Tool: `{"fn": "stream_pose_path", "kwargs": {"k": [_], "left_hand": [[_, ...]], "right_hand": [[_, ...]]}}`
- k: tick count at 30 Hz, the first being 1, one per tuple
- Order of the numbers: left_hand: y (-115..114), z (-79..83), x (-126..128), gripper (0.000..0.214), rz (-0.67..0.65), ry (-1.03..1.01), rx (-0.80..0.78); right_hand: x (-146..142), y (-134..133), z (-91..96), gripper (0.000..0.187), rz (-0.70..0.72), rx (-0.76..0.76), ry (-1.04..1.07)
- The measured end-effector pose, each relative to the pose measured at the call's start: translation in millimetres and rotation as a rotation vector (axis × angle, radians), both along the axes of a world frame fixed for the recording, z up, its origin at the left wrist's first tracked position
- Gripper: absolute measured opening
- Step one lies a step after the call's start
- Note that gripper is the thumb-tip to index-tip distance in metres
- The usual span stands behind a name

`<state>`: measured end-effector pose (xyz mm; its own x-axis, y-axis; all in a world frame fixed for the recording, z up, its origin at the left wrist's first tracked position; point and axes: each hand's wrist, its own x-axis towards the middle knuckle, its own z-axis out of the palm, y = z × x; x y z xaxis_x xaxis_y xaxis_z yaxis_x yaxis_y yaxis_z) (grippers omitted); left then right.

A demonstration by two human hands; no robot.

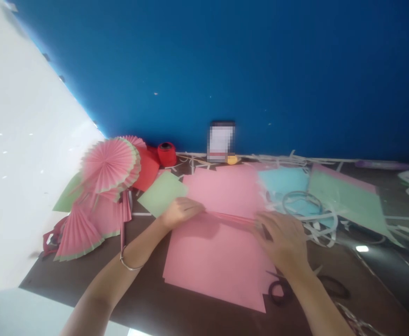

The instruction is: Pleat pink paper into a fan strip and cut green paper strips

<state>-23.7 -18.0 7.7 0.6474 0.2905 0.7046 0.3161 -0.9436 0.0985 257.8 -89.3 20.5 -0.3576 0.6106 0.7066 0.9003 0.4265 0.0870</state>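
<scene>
Between my two hands runs a narrow strip of pleated pink paper [230, 217], lying across a stack of pink paper sheets [218, 266]. My left hand [183, 211] pinches the strip's left end, fingers pressed together. At the opposite end, my right hand [283, 235] has its thumb and fingers closed on the strip. Under and beside my right wrist lie black-handled scissors [279, 291], partly hidden by the forearm. A light green sheet [164, 193] rests just past my left hand.
Pleated pink fans with green edges [108, 163] pile up at the left, near a red roll [167, 154]. Blue paper [284, 179], green sheets [347, 198] and curled white strips [325, 233] lie at the right. A blurred-out upright item [220, 142] leans against the blue wall [225, 70].
</scene>
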Motion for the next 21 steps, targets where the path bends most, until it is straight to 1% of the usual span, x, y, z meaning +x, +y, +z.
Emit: {"fn": "stream_pose_path", "kwargs": {"k": [4,9,11,15,18,21], "left_hand": [[0.3,-1.1,-0.8,0.023,0.012,-0.001,0.001],[1.0,-2.7,-2.0,0.022,0.019,-0.012,-0.017],[1.5,-3.0,-2.3,0.022,0.018,-0.013,-0.009],[2.1,-2.0,-2.7,0.022,0.022,-0.027,0.003],[2.5,-1.8,-2.9,0.023,0.019,-0.028,-0.003],[2.9,-4.5,-3.4,0.021,0.022,-0.034,-0.012]], "right_hand": [[1.2,0.6,-0.7,0.006,0.027,-0.033,-0.018],[3.1,1.6,-2.7,0.022,0.056,-0.022,0.036],[3.7,1.4,-1.9,0.023,0.055,-0.034,0.047],[3.8,0.3,1.8,0.018,0.048,-0.088,0.013],[3.0,-0.2,3.8,0.019,0.045,-0.136,-0.012],[1.9,-0.4,3.3,0.013,0.044,-0.155,-0.007]]}}
